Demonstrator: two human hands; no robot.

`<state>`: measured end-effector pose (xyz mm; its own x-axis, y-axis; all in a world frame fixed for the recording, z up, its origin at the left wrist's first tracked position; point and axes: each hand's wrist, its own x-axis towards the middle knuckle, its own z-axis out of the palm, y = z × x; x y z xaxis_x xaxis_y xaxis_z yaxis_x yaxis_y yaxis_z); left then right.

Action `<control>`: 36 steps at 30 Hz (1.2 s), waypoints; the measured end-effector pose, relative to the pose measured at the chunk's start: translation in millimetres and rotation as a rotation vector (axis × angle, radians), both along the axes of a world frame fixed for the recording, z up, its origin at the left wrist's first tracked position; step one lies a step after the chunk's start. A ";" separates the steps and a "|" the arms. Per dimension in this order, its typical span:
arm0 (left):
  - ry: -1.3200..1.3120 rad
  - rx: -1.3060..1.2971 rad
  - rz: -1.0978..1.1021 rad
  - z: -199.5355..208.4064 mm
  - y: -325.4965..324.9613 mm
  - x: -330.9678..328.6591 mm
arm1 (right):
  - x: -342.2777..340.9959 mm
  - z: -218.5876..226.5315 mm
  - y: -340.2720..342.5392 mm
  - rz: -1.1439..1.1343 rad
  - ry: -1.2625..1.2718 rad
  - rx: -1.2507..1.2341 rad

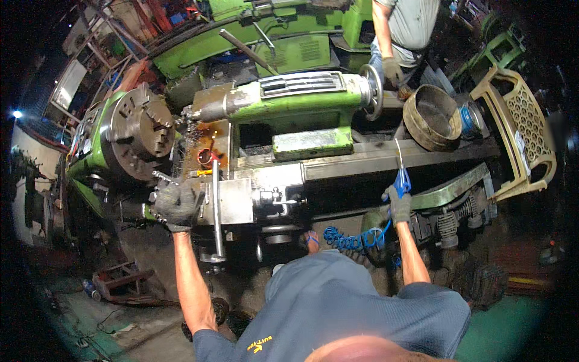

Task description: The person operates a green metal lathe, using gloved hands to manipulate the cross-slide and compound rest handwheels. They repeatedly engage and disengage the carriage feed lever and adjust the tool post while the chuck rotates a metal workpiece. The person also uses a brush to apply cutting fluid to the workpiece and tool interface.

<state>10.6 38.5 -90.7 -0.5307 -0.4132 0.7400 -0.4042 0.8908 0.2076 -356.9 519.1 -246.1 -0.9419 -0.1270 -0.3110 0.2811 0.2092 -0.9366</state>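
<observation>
My right hand (pixel 398 204), in a grey work glove, is closed round a blue air blow gun (pixel 403 181). Its thin bent nozzle points away from me over the lathe bed (pixel 362 158), and a coiled blue hose (pixel 353 239) hangs below. My left hand (pixel 174 204), also gloved, is closed at the left, beside the lathe carriage (pixel 232 202). Short metal pieces (pixel 164 177) stick out around its fingers; what it grips is mostly hidden. Beyond that hand stands the large round chuck (pixel 145 130). An upright steel handle (pixel 217 211) rises just right of my left hand.
A green tailstock (pixel 295 111) with a handwheel (pixel 373 92) lies across the bed. A round metal drum (pixel 431 117) and a beige plastic chair (pixel 518 130) are at the right. Another person's gloved hand (pixel 393 71) is behind the handwheel. Brown oily residue (pixel 211 136) coats the carriage.
</observation>
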 end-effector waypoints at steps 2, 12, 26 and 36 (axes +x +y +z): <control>0.007 0.007 -0.021 7.0 5.3 -6.9 | -35.2 -8.3 -7.2 -0.069 0.044 0.021; 0.042 -0.005 0.045 0.8 2.0 -13.8 | -280.1 -89.2 -83.0 -0.088 0.818 0.630; -0.068 -0.087 0.084 -1.9 -4.5 3.3 | -291.7 -130.3 -113.2 0.095 0.708 0.792; 0.021 -0.155 0.144 -5.9 2.6 -2.4 | -107.4 -33.3 -117.1 0.150 0.730 0.641</control>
